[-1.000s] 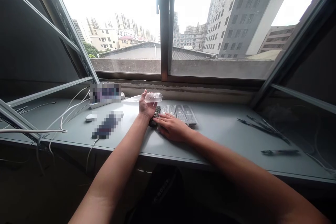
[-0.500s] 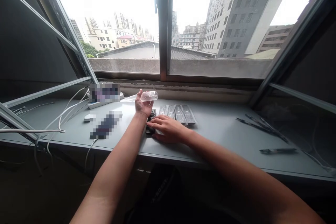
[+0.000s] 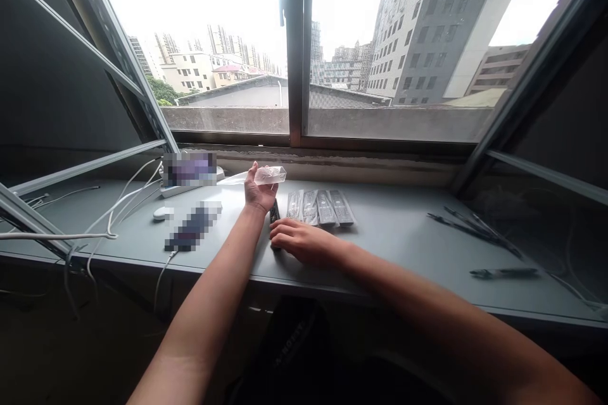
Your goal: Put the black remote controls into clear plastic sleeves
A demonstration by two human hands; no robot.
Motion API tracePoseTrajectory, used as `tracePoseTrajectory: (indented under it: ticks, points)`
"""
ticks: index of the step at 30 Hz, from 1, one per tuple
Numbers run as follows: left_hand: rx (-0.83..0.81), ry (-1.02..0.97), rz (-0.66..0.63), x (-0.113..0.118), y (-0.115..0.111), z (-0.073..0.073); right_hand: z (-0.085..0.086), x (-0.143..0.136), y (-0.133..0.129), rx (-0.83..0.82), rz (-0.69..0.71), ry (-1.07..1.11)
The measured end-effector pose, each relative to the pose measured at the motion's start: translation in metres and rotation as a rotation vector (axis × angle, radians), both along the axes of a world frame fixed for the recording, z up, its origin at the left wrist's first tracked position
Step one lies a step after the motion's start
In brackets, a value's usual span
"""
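Note:
My left hand [image 3: 260, 190] is closed around a clear plastic bag [image 3: 272, 175], palm turned up, above the table near the window sill. The bag's open-looking end sticks out to the right and a thin flap trails left. Under and beside the left wrist is a black remote control [image 3: 274, 210], seen edge-on and partly covered. My right hand [image 3: 299, 239] is closed on its lower part, with the fingers curled over it. Just right of the hands, several remote controls in clear plastic sleeves [image 3: 325, 207] lie side by side in a row.
On the left are a white power strip [image 3: 190, 186] with cables, a small white round object [image 3: 162, 214] and a blurred-out dark item [image 3: 190, 228] on a cable. Pens [image 3: 475, 228] lie at right. Metal shelf frames [image 3: 128, 57] slant up both sides.
The remote control has been tilted from face-up onto its edge, and my right hand has shifted slightly toward the table's front. My left hand holds the bag in the same place.

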State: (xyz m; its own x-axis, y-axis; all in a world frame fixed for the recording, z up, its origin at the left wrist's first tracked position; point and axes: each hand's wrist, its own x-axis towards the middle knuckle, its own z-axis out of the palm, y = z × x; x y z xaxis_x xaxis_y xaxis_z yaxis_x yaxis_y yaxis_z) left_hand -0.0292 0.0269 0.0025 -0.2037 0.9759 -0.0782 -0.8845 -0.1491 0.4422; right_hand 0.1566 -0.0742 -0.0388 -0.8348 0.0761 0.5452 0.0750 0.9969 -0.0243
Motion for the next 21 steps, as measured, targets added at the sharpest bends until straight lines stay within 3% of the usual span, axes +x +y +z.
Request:
tracePoseTrajectory:
  ticks: [8,14,21]
  points:
    - [-0.014,-0.014,-0.001,0.001,-0.001,-0.001,0.002,-0.004,-0.006,-0.045,-0.015,-0.041]
    - [0.071,-0.065,0.022,-0.003,-0.004,0.004,0.001,-0.002,-0.001,0.0,-0.163,0.126]
    - [0.148,-0.133,0.035,-0.009,-0.008,0.006,0.011,0.018,0.012,-0.196,-0.256,0.323]
